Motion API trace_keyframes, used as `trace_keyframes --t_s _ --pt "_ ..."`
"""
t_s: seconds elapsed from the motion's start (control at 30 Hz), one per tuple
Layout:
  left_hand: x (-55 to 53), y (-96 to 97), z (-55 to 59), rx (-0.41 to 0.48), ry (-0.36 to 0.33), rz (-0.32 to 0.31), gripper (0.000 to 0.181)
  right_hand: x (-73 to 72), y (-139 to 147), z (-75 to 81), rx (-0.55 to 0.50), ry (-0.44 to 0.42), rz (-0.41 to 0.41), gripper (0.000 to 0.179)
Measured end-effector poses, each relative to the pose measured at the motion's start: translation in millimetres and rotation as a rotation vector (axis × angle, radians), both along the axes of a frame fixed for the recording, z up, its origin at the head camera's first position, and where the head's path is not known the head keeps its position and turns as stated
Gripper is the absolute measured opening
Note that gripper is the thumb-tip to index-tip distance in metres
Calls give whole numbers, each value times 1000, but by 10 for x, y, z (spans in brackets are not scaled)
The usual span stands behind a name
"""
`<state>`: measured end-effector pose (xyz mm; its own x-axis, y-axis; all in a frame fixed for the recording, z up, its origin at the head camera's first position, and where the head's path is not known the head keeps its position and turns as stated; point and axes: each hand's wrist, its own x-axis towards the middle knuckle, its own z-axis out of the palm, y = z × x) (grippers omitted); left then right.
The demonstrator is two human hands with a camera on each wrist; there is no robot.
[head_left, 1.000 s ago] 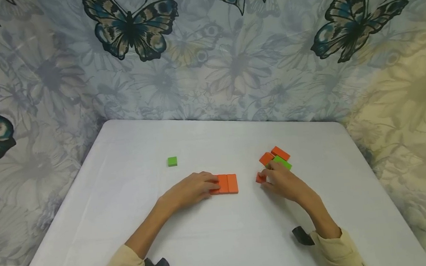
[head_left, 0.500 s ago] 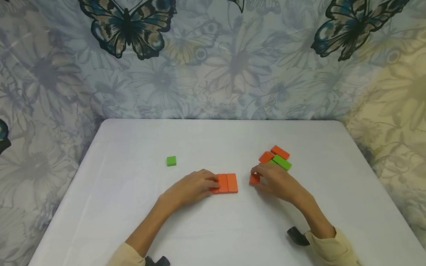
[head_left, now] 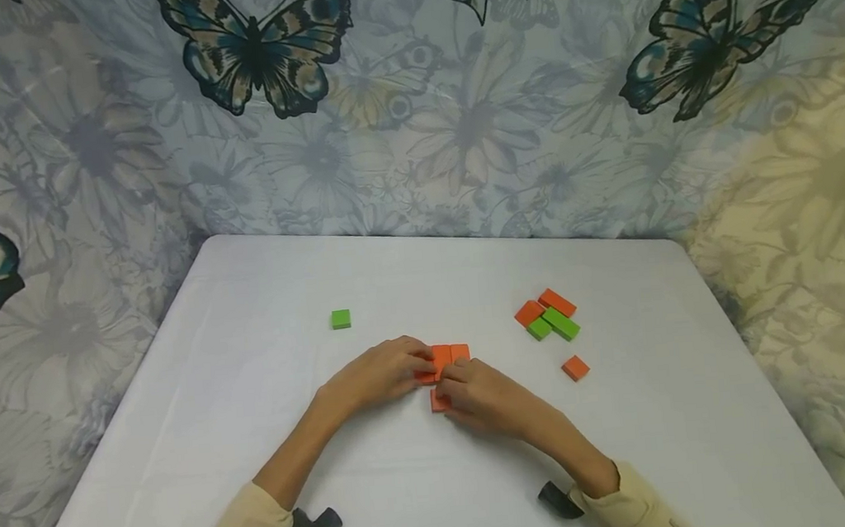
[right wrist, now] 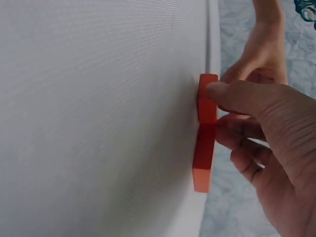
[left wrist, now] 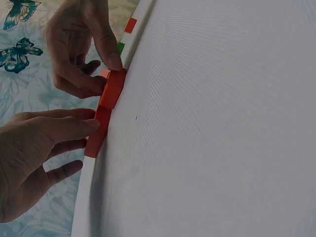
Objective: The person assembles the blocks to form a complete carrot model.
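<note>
Orange rectangular blocks [head_left: 441, 356] lie side by side in a row on the white table. At the row's left end, my left hand [head_left: 375, 375] holds the blocks between thumb and fingers, partly covering them. My right hand [head_left: 489, 399] pinches a small orange block [head_left: 437, 401] at the row's near side. In the left wrist view, this small block [left wrist: 114, 89] sits against the row [left wrist: 98, 131]. Right wrist view: the thumb presses on the small block's near face [right wrist: 207, 106]. The right hand's fingers hide part of the row.
Farther right lies a cluster of orange blocks [head_left: 529, 314] and green blocks [head_left: 561, 324]. A single orange block [head_left: 576, 368] lies nearer than that cluster. One green block [head_left: 341, 319] is at the back left. The white table [head_left: 276, 291] meets a patterned cloth backdrop behind.
My right hand has moved left from beside the cluster, bringing a small orange block to the row's near side. A loose orange block it covered now shows. My left hand has stayed put.
</note>
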<state>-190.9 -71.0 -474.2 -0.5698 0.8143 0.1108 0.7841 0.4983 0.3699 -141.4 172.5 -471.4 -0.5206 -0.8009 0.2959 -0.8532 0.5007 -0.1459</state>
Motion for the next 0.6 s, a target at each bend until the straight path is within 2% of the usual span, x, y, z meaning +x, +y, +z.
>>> trace_keyframes --t_s 0.17,0.3,0.47,0.6 --pt "-4 10 0 -2 -12 21 27 19 66 -6 -77 21 72 11" --pt "-11 15 7 -8 -13 37 25 53 113 -16 -84 32 144 6" --pt "-24 38 16 -8 -43 46 24 87 103 -38 -70 43 115 11" --pt "-25 68 31 -17 -35 41 23 95 92 -45 -55 41 93 13"
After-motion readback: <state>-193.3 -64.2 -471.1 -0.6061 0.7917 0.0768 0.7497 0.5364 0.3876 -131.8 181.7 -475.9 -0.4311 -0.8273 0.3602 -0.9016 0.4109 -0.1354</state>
